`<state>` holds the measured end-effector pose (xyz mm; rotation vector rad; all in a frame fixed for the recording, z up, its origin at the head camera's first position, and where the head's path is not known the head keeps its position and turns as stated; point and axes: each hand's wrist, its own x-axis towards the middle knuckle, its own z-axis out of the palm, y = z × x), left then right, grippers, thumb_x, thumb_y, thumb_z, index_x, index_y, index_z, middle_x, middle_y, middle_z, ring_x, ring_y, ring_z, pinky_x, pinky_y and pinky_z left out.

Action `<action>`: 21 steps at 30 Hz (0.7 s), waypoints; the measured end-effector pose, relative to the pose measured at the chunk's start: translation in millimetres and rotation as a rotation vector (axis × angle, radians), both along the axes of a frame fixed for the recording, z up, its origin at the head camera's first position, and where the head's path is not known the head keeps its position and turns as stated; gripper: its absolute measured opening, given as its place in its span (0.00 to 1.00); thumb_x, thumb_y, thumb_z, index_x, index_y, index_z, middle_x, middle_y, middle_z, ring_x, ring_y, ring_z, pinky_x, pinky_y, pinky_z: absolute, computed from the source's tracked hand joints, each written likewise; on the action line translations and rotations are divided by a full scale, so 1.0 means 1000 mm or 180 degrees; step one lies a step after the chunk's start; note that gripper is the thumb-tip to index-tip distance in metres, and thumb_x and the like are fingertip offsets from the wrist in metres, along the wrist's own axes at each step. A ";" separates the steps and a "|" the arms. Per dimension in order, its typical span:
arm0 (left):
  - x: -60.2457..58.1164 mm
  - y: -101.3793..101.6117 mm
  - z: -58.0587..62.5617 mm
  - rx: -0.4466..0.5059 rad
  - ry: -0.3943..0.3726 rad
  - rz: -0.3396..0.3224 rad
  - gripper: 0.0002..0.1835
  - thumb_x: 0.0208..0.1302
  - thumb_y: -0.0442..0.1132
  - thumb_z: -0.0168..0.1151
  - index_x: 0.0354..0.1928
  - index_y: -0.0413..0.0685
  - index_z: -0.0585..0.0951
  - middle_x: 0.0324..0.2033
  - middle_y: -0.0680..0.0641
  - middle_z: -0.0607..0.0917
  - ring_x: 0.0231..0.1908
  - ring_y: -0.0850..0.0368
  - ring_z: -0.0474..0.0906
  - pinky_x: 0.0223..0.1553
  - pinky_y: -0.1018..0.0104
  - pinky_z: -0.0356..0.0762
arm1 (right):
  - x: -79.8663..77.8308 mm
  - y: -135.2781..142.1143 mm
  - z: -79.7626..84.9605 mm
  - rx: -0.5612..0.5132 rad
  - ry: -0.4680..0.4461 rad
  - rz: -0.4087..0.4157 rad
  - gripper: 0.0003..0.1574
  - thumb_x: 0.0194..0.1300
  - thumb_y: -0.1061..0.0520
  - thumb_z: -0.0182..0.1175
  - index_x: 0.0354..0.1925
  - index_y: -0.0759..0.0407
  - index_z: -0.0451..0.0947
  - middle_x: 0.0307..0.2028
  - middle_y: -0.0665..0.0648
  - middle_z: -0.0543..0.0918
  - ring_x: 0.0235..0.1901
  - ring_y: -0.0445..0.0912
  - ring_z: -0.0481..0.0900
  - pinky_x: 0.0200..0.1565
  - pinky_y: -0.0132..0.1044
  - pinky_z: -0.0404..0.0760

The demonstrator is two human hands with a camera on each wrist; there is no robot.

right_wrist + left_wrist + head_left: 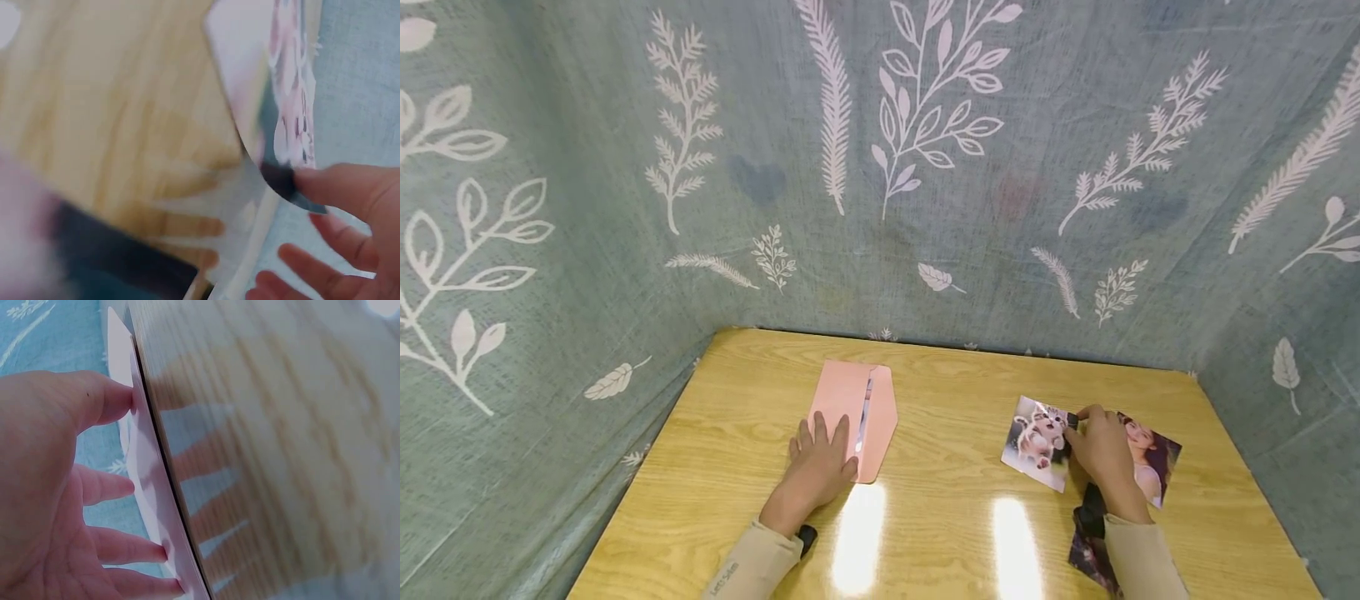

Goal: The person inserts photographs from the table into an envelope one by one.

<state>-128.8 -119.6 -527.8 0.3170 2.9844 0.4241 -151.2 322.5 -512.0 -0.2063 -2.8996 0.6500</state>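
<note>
My left hand (pixel 822 461) rests on a pink envelope (pixel 838 387), fingers spread and fingertips touching its paper. The envelope's flap lies unfolded to the right, and a strip of a picture shows inside its opening. In the left wrist view, the thumb and fingertips touch the envelope (pixel 150 462). My right hand (pixel 1102 446) pinches the right edge of a kitten photo (pixel 1037 442) between thumb and index finger. In the right wrist view that photo (pixel 290 125) bends upward at the pinched corner.
A photo of a long-haired person (pixel 1150 458) lies right of my right hand. A dark photo (pixel 1092 560) lies partly under the right forearm. The wooden table (pixel 947 417) reflects two bright patches. Patterned grey-green cloth (pixel 865 250) stands behind it and along both sides.
</note>
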 end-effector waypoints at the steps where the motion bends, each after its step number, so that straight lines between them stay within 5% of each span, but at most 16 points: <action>1: 0.000 0.000 0.001 0.0000 -0.0002 0.0003 0.38 0.64 0.55 0.52 0.70 0.48 0.54 0.64 0.25 0.51 0.62 0.24 0.44 0.54 0.31 0.50 | -0.001 0.000 0.001 -0.0105 0.0080 -0.0009 0.21 0.58 0.57 0.62 0.44 0.71 0.71 0.39 0.74 0.72 0.39 0.66 0.71 0.39 0.58 0.69; 11: -0.002 0.002 0.002 0.0007 -0.0033 -0.0010 0.38 0.64 0.55 0.52 0.71 0.48 0.54 0.65 0.25 0.50 0.62 0.23 0.43 0.54 0.31 0.49 | -0.007 -0.001 0.008 -0.1276 0.0215 -0.0223 0.17 0.63 0.57 0.57 0.48 0.65 0.71 0.37 0.65 0.80 0.29 0.49 0.80 0.29 0.37 0.78; 21: -0.001 0.001 0.005 0.0046 -0.0027 0.0005 0.37 0.64 0.54 0.53 0.70 0.47 0.55 0.64 0.25 0.51 0.62 0.23 0.44 0.54 0.31 0.50 | -0.008 -0.008 0.010 -0.2404 -0.0020 -0.0189 0.26 0.65 0.56 0.57 0.57 0.65 0.66 0.38 0.61 0.80 0.28 0.44 0.78 0.29 0.44 0.81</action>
